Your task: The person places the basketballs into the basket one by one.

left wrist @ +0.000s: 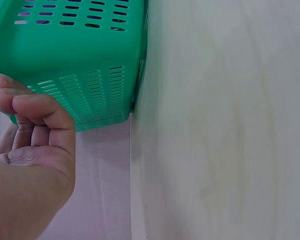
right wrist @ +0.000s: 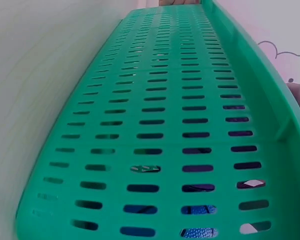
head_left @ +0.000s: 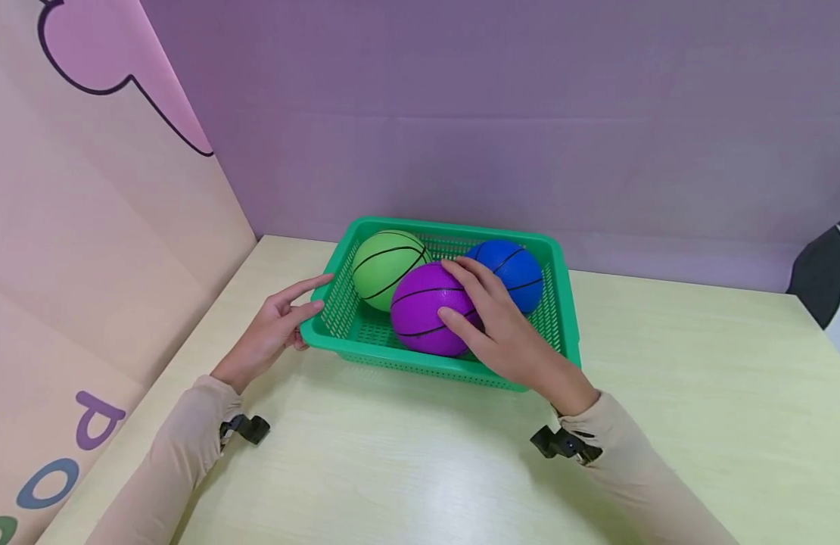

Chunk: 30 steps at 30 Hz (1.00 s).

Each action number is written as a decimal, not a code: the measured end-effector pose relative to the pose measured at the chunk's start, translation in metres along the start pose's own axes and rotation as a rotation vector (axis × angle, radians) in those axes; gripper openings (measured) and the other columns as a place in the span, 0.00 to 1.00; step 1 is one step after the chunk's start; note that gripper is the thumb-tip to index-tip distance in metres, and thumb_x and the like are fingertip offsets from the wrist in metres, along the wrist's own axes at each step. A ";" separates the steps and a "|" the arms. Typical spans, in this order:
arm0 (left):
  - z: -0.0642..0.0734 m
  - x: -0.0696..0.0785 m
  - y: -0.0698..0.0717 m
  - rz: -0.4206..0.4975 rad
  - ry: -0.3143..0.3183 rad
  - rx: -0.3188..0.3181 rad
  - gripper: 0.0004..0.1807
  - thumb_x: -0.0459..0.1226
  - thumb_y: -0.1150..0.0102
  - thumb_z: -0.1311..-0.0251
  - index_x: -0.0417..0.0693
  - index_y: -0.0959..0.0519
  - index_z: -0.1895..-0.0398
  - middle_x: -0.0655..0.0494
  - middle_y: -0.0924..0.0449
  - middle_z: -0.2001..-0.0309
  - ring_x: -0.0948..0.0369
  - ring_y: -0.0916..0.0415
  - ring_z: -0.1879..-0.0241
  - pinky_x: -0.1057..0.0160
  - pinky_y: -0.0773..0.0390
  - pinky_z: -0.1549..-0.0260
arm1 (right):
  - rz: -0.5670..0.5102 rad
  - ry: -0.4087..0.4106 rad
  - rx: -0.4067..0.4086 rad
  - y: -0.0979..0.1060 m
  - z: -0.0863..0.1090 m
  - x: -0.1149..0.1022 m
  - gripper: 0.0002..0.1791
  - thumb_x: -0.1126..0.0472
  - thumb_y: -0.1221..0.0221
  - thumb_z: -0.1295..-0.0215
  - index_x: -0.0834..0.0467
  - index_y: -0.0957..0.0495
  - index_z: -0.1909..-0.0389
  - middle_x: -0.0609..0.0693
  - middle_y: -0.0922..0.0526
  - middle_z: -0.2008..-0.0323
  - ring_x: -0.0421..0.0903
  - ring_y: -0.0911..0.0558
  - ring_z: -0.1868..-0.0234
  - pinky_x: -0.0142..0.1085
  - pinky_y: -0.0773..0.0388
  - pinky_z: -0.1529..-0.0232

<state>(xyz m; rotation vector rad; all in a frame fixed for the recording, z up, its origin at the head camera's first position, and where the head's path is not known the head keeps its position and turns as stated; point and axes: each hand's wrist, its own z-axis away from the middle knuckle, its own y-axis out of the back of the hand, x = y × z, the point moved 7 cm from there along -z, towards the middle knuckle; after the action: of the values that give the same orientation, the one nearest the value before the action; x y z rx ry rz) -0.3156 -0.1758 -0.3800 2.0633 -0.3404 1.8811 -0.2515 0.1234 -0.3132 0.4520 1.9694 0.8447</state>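
Note:
A green plastic basket (head_left: 372,350) with slotted walls stands on the table, slightly askew. Inside it lie a light green ball (head_left: 386,265) at the back left, a blue ball (head_left: 521,274) at the back right and a purple ball (head_left: 420,312) in front, all with black basketball lines. My left hand (head_left: 266,337) grips the basket's left rim; curled fingers (left wrist: 42,107) show under that rim in the left wrist view. Spread over the purple ball's upper right side, my right hand (head_left: 508,337) holds it with thumb and curved fingers. The right wrist view shows mostly the basket's long wall (right wrist: 155,127).
The pale wooden table (head_left: 686,393) extends to the right and in front of the basket. Behind it rises a purple backdrop (head_left: 495,129). A cream panel (head_left: 107,250) with printed letters borders the left side. A black and white shape (head_left: 822,272) is at the far right.

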 end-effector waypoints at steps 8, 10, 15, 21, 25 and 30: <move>-0.001 -0.002 -0.001 0.010 0.002 -0.006 0.26 0.40 0.45 0.27 0.55 0.32 0.27 0.62 0.44 0.88 0.56 0.42 0.89 0.66 0.28 0.81 | -0.024 0.002 -0.041 0.003 0.001 -0.002 0.38 0.44 0.37 0.33 0.40 0.40 0.25 0.48 0.46 0.25 0.55 0.44 0.27 0.54 0.21 0.48; -0.001 -0.002 -0.001 0.009 0.003 -0.008 0.26 0.41 0.45 0.27 0.55 0.32 0.27 0.62 0.44 0.88 0.56 0.41 0.89 0.66 0.27 0.81 | -0.021 -0.002 -0.051 0.004 0.001 -0.001 0.38 0.45 0.36 0.35 0.41 0.39 0.26 0.49 0.45 0.25 0.56 0.44 0.27 0.55 0.21 0.49; -0.002 -0.001 -0.002 0.002 0.002 -0.012 0.26 0.41 0.45 0.27 0.56 0.32 0.27 0.62 0.44 0.87 0.56 0.42 0.89 0.66 0.27 0.81 | -0.012 0.007 -0.054 0.006 0.001 -0.001 0.38 0.46 0.33 0.38 0.45 0.35 0.28 0.48 0.43 0.26 0.56 0.43 0.27 0.55 0.21 0.48; -0.002 -0.002 0.000 0.000 0.002 -0.013 0.26 0.41 0.46 0.27 0.57 0.33 0.27 0.61 0.42 0.88 0.56 0.41 0.88 0.66 0.28 0.81 | -0.008 0.036 -0.060 0.005 -0.001 -0.001 0.37 0.48 0.29 0.41 0.48 0.30 0.32 0.48 0.39 0.28 0.54 0.41 0.29 0.53 0.21 0.48; -0.001 -0.003 0.000 0.026 0.002 -0.023 0.26 0.41 0.46 0.26 0.56 0.34 0.26 0.59 0.38 0.88 0.56 0.41 0.88 0.66 0.30 0.82 | 0.007 0.034 -0.086 0.005 0.000 -0.001 0.35 0.49 0.29 0.41 0.49 0.28 0.33 0.50 0.38 0.29 0.54 0.40 0.29 0.53 0.21 0.48; 0.000 -0.005 -0.001 0.056 0.006 -0.031 0.27 0.40 0.47 0.26 0.54 0.34 0.26 0.57 0.38 0.87 0.56 0.42 0.87 0.66 0.31 0.82 | 0.013 0.021 -0.112 0.008 0.002 0.000 0.33 0.50 0.31 0.38 0.48 0.28 0.32 0.51 0.39 0.28 0.55 0.41 0.28 0.54 0.22 0.48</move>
<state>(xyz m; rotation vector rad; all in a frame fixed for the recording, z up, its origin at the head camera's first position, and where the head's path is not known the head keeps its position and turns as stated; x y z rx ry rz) -0.3157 -0.1756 -0.3855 2.0477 -0.4269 1.9018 -0.2503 0.1298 -0.3082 0.3921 1.9289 0.9666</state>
